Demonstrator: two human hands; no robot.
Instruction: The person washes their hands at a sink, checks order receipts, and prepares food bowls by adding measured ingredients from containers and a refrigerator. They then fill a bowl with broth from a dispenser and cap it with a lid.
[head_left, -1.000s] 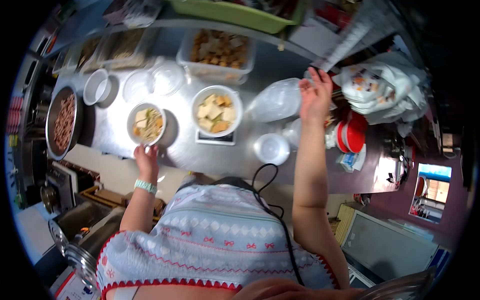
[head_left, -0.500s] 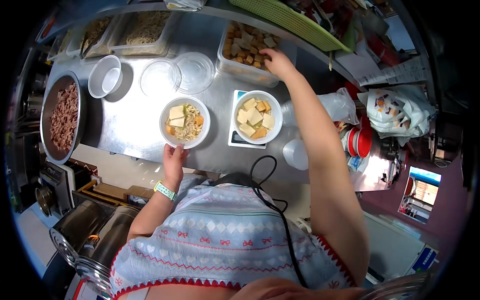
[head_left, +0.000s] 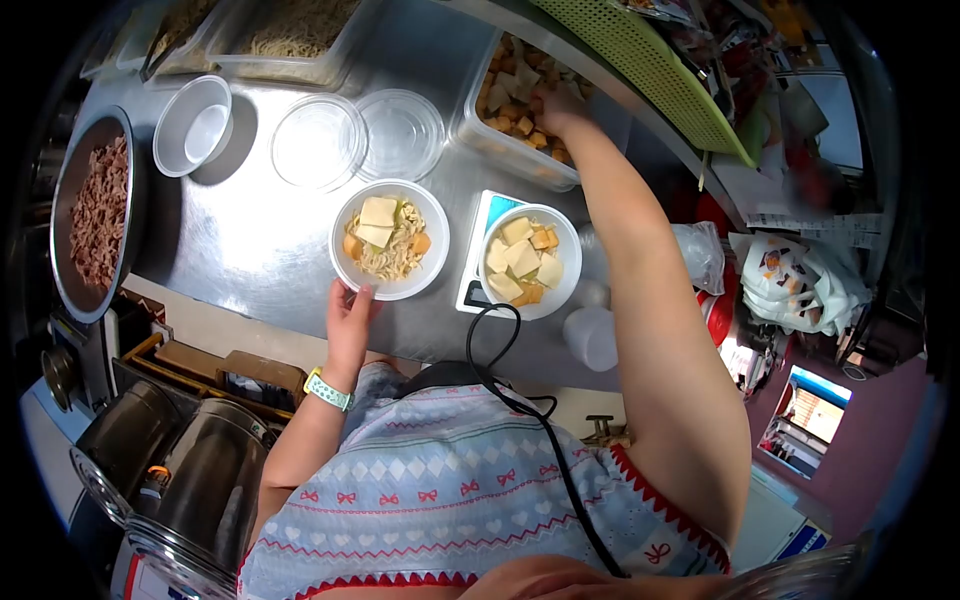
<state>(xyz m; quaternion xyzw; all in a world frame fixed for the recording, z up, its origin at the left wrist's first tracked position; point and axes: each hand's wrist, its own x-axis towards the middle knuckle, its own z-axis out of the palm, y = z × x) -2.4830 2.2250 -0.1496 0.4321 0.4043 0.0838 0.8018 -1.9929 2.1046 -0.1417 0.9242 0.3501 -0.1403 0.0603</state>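
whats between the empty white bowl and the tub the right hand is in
Two clear round lids on the metal counter, in the head view.

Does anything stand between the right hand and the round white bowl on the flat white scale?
Only the near wall of the clear rectangular plastic tub stands between right hand and bowl; nothing else visible does.

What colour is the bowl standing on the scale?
The bowl is white, as shown best in the head view.
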